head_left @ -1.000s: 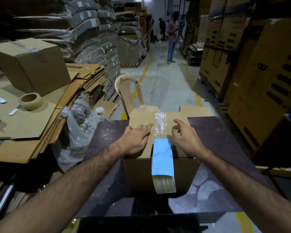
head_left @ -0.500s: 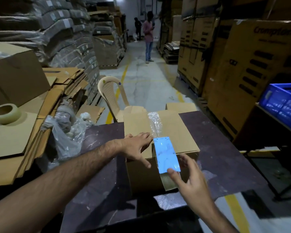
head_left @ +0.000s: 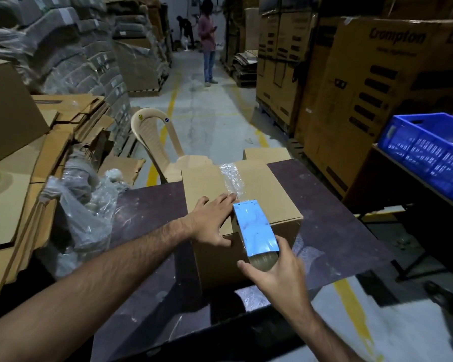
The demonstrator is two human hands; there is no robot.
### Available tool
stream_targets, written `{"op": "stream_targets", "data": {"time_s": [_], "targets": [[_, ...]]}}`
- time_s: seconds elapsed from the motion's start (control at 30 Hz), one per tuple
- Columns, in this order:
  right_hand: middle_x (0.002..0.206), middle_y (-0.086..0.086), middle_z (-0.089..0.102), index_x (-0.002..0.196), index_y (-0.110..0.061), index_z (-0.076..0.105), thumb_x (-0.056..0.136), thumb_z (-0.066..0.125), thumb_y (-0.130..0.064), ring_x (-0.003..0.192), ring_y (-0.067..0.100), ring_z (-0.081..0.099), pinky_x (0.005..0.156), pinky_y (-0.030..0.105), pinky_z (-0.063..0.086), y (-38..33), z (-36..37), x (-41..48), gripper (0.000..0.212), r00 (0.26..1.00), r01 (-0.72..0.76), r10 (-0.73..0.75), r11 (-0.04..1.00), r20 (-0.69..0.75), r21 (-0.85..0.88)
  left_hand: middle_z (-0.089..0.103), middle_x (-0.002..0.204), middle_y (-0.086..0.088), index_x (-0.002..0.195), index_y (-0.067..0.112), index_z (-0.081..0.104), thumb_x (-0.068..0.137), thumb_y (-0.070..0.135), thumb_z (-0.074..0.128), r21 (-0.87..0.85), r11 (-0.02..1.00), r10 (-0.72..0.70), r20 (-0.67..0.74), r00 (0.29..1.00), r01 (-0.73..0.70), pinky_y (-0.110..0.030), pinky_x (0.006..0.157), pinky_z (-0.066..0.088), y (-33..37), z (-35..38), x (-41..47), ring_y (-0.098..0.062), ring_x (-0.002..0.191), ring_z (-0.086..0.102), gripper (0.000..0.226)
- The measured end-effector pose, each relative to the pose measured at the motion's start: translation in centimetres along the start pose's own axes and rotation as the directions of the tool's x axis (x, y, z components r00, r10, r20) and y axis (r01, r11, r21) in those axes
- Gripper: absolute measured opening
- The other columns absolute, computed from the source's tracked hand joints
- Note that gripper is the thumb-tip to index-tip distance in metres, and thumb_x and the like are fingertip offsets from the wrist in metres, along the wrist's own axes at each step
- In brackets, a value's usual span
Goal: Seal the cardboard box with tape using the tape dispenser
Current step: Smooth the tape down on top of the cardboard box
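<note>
A closed cardboard box (head_left: 270,194) stands on the dark table (head_left: 332,231). A strip of clear tape (head_left: 232,178) runs along its top seam from the far edge. A blue tape dispenser (head_left: 254,228) with a brownish roll hangs over the box's near top edge. My left hand (head_left: 215,220) lies flat on the box top just left of the dispenser, fingers straight. My right hand (head_left: 277,275) grips the dispenser's lower end and the roll from below, in front of the box's near face.
A beige plastic chair (head_left: 154,137) stands behind the table. Flattened cartons and a plastic bag (head_left: 87,205) are piled at the left. A blue crate (head_left: 426,152) sits on a stand at the right. Tall stacked boxes (head_left: 364,87) line the aisle, where two people (head_left: 207,37) stand.
My right hand left the box top, dropped in front of the box and took hold of the dispenser's lower end. My left hand stayed on the box. The view swung right.
</note>
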State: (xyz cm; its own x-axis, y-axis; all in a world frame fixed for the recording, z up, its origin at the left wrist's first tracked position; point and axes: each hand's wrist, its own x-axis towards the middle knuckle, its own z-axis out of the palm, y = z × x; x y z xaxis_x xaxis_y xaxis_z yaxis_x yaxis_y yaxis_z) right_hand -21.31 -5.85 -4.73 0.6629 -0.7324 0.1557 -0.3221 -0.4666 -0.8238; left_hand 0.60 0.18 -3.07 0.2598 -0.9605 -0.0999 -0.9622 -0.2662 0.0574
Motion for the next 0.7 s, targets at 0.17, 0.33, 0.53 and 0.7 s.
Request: {"op": "stream_targets", "data": {"time_s": [0.17, 0.33, 0.53, 0.7], "targets": [[0.078, -0.012, 0.063, 0.100, -0.022, 0.057, 0.059, 0.082, -0.043, 0.075, 0.004, 0.061, 0.058, 0.016, 0.047, 0.2, 0.5, -0.1, 0.052, 0.998, -0.017, 0.016, 1.000, -0.057, -0.015, -0.003, 0.162, -0.001, 0.153, 0.017, 0.004, 0.074, 0.061, 0.056, 0.038, 0.999, 0.017, 0.015, 1.000, -0.018, -0.055, 0.116, 0.007, -0.2, 0.6, 0.2, -0.017, 0.148, -0.006, 0.105], [0.075, -0.014, 0.062, 0.096, -0.025, 0.054, 0.060, 0.084, -0.036, 0.076, -0.007, 0.058, 0.054, 0.006, 0.042, -0.3, 0.7, 0.0, 0.048, 0.998, -0.039, 0.040, 0.999, -0.056, 0.021, -0.003, 0.162, 0.003, 0.154, 0.021, 0.003, 0.076, 0.063, 0.058, 0.002, 1.000, 0.000, 0.017, 1.000, 0.000, -0.053, 0.117, 0.002, -0.4, 0.8, 0.3, -0.012, 0.148, -0.004, 0.104], [0.068, -0.006, 0.063, 0.089, -0.022, 0.057, 0.059, 0.078, -0.021, 0.068, 0.004, 0.058, 0.048, 0.017, 0.044, -0.3, 0.4, -0.2, 0.037, 0.996, -0.069, 0.072, 0.996, -0.048, 0.059, -0.005, 0.162, 0.005, 0.154, 0.024, 0.000, 0.077, 0.061, 0.059, -0.024, 1.000, -0.015, 0.021, 1.000, 0.016, -0.052, 0.117, -0.001, -0.6, 0.8, 0.3, -0.011, 0.148, -0.005, 0.103], [0.065, -0.005, 0.062, 0.084, -0.022, 0.058, 0.057, 0.080, -0.015, 0.067, 0.003, 0.058, 0.049, 0.013, 0.042, -0.2, -0.6, -1.9, 0.036, 0.995, -0.084, 0.087, 0.994, -0.057, 0.065, -0.006, 0.162, 0.007, 0.153, 0.027, -0.001, 0.078, 0.064, 0.056, -0.013, 0.999, -0.029, 0.032, 0.999, 0.030, -0.054, 0.118, 0.001, -0.7, 0.8, 0.3, -0.011, 0.148, -0.005, 0.102]]}}
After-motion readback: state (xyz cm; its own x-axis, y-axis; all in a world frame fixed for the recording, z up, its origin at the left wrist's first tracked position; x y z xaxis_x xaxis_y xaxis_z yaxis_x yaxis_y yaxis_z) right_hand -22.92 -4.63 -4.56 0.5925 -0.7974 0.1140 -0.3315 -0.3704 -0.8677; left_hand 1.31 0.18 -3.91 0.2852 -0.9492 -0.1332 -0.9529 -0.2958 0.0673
